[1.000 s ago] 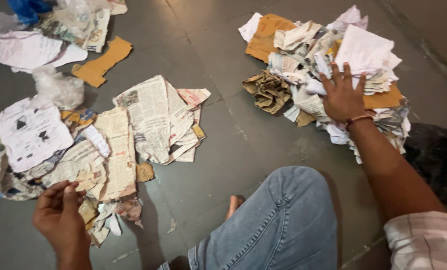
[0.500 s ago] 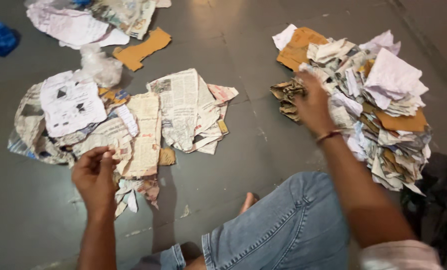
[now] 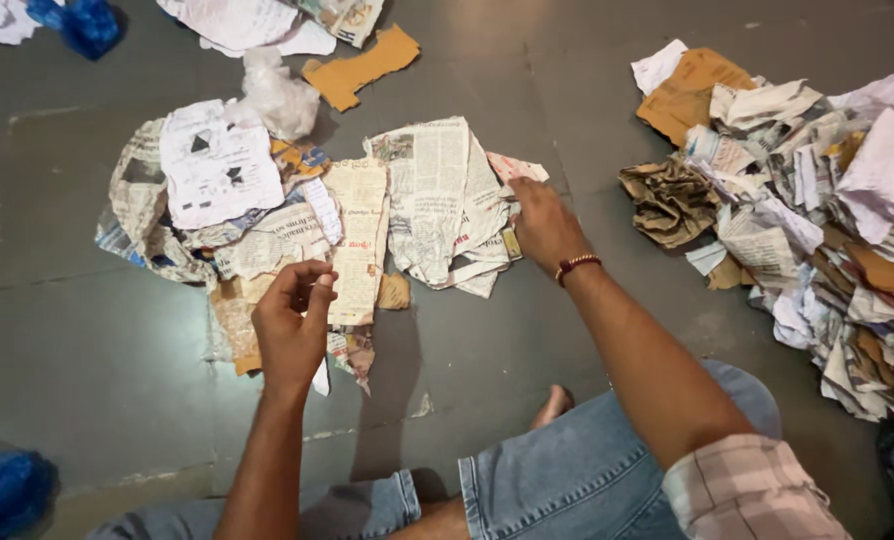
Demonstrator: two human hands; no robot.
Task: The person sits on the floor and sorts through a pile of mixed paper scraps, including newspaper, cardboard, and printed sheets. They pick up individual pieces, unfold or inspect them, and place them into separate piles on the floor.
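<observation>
My left hand (image 3: 292, 325) hovers over the near edge of a flattened spread of newspaper sheets (image 3: 427, 190), thumb and fingers pinched on a small pale paper scrap (image 3: 319, 378). My right hand (image 3: 542, 225), with a red bead bracelet on the wrist, rests palm down on the right edge of the same spread. Its fingertips are hidden, so I cannot tell whether it grips a sheet. A white printed sheet (image 3: 217, 165) lies on the left part of the spread.
A big heap of crumpled paper and cardboard (image 3: 817, 200) lies to the right, with a brown crumpled wad (image 3: 672, 200) at its near side. Cardboard piece (image 3: 362, 70) and clear plastic bag (image 3: 272, 95) lie behind. Blue bags (image 3: 87, 25) (image 3: 7, 490) sit at the left corners. My jeans-clad knee (image 3: 587, 470) is in front.
My right hand left the crumpled heap and came across to the right edge of the flattened newspapers. My left hand rose from the near edge toward the middle of the spread.
</observation>
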